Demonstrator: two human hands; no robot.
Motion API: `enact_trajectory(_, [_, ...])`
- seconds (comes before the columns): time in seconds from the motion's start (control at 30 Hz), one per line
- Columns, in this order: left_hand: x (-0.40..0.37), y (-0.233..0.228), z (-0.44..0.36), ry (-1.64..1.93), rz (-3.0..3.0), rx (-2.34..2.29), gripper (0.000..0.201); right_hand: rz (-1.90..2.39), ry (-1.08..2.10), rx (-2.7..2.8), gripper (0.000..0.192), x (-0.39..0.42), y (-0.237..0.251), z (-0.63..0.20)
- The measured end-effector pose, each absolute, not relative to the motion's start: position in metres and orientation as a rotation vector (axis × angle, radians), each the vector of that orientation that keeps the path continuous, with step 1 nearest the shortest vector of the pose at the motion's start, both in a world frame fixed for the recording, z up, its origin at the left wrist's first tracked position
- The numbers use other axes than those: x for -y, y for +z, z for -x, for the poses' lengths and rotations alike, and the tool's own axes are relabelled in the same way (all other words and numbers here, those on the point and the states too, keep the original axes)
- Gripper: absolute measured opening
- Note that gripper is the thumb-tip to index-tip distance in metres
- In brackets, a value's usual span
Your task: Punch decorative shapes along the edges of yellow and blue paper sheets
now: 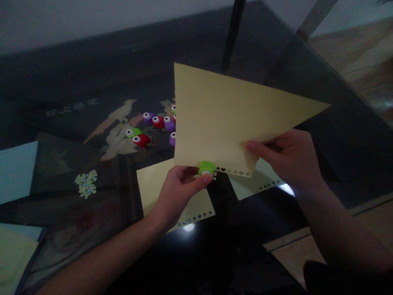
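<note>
Yellow sheet (221, 119): held up above the dark surface (322, 123), tilted, its near edge carrying a row of small punched shapes, stars and hearts among them.
Green punch (206, 167): clipped over the near edge of the yellow sheet, at the left end of the punched row.
Left hand (176, 190): grasping the green punch, thumb pressed on its near side, fingers curled underneath.
Right hand (287, 157): pinching the near right corner of the yellow sheet, thumb on top, fingers behind the paper.
Lower sheets: one yellow sheet (153, 184) lies flat under the left hand with a punched row along its near edge; a paler sheet (260, 180) lies under the right hand, also with a punched row.
Spare punches (155, 125): a cluster in purple, red and green on the surface, far left of the held sheet, partly hidden behind it.
Paper cut-outs (86, 183): a small pale heap on the surface, well to the left.
Blue paper (16, 170): at the left edge of the surface.
Surface decoration: a bird picture (118, 116) under the glossy top, beside the spare punches.
</note>
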State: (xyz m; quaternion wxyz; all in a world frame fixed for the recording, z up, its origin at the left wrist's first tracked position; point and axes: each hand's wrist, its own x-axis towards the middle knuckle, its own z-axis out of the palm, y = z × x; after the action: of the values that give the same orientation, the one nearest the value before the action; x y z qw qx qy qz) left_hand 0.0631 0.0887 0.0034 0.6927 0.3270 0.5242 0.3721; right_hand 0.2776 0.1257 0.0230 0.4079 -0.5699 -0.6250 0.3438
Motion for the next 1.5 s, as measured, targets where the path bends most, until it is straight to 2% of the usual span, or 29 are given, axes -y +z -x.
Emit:
enact_trajectory(0.67, [-0.0882,0.0013,-0.0632,0.856,-0.717,-1.187,0.028,1.458,0.813,1.593,0.005,-0.1247,0.0250,-0.2765])
enact_trajectory(1.5, [-0.0897,0.0014,-0.0644,0.880,-0.734,-1.168,0.015,1.437,0.836,1.574,0.006,-0.1249,0.0239,-0.2770])
